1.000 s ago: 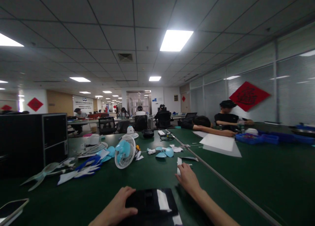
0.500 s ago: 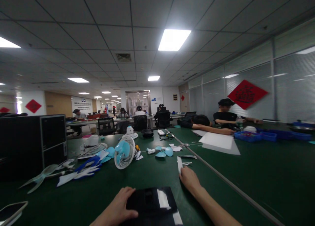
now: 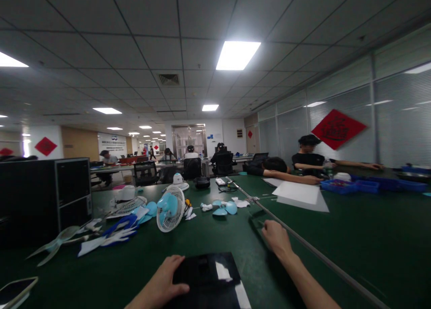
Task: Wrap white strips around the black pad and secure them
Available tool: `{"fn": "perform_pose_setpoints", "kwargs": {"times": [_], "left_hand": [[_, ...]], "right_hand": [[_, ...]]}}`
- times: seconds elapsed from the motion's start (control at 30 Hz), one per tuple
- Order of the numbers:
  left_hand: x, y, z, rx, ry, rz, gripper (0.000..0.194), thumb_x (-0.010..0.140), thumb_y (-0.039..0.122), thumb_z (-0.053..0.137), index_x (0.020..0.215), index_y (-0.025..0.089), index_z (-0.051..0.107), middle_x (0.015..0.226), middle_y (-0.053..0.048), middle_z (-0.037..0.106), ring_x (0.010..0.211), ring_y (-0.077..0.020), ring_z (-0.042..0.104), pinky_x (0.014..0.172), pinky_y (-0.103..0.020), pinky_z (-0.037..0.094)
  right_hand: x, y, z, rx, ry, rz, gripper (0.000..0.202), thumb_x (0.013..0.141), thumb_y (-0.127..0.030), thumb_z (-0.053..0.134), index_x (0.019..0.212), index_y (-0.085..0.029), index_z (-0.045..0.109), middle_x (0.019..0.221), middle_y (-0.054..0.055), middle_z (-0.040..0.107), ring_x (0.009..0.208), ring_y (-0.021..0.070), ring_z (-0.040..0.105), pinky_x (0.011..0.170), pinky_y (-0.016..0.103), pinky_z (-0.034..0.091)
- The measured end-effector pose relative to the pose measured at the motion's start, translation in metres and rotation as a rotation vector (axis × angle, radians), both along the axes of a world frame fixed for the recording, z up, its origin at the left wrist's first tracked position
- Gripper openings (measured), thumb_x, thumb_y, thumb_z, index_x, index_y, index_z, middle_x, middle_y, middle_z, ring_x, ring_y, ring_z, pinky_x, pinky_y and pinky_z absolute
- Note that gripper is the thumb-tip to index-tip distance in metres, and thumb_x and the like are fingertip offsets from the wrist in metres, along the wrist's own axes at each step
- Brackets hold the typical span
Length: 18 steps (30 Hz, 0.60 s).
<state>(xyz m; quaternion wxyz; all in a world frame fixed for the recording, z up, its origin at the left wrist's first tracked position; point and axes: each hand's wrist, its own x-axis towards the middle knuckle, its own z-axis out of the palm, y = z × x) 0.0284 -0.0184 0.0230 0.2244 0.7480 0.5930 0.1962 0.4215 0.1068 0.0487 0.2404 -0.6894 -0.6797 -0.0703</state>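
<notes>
Near the bottom edge lies a glossy black flat case with bright reflections on its right part. My left hand grips its left side, the thumb resting on top. To the upper right, over the green table, my right hand is closed, its fingertips pointing left. Something thin and dark shows at those fingertips, too faint to make out, with a dark shadow on the table beside it. My right hand is apart from the case.
A small white fan, blue fan blades and gloves lie ahead and left. A black computer tower stands at left. A metal strip crosses the right. Beyond are papers, blue trays and people.
My right hand has moved right and slightly away from the case. The white strip at its fingers no longer shows, nor do the pale pieces beside it. My left hand has stayed on the case.
</notes>
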Motion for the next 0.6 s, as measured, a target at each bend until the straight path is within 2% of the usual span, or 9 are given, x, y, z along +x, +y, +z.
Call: {"fn": "perform_pose_setpoints", "kwargs": {"times": [0.2, 0.4, 0.6], "left_hand": [[0.001, -0.002, 0.002, -0.019, -0.014, 0.007, 0.087, 0.070, 0.057, 0.066, 0.143, 0.016, 0.041, 0.150, -0.013, 0.040, 0.137, -0.0303, 0.035, 0.117, -0.039, 0.024], [-0.001, 0.001, 0.001, -0.034, 0.006, 0.021, 0.088, 0.070, 0.055, 0.066, 0.144, 0.016, 0.039, 0.152, -0.012, 0.037, 0.139, -0.0285, 0.033, 0.117, -0.037, 0.024], [0.000, 0.000, 0.004, -0.027, 0.033, 0.002, 0.087, 0.072, 0.056, 0.064, 0.144, 0.014, 0.038, 0.151, -0.013, 0.038, 0.138, -0.0282, 0.035, 0.117, -0.037, 0.025]], "right_hand": [[0.023, -0.009, 0.015, 0.199, 0.130, -0.073, 0.032, 0.094, -0.023, 0.036, 0.092, -0.014, 0.066, 0.093, 0.011, 0.066, 0.084, 0.0226, 0.063, 0.069, 0.029, 0.041], [0.015, -0.013, 0.017, 0.365, 0.289, 0.032, 0.034, 0.091, -0.031, 0.038, 0.094, -0.012, 0.066, 0.093, 0.012, 0.065, 0.083, 0.0228, 0.061, 0.074, 0.031, 0.042], [0.013, -0.008, 0.013, 0.408, 0.356, 0.079, 0.037, 0.088, -0.035, 0.038, 0.094, -0.012, 0.067, 0.092, 0.012, 0.065, 0.082, 0.0232, 0.061, 0.075, 0.032, 0.043]]}}
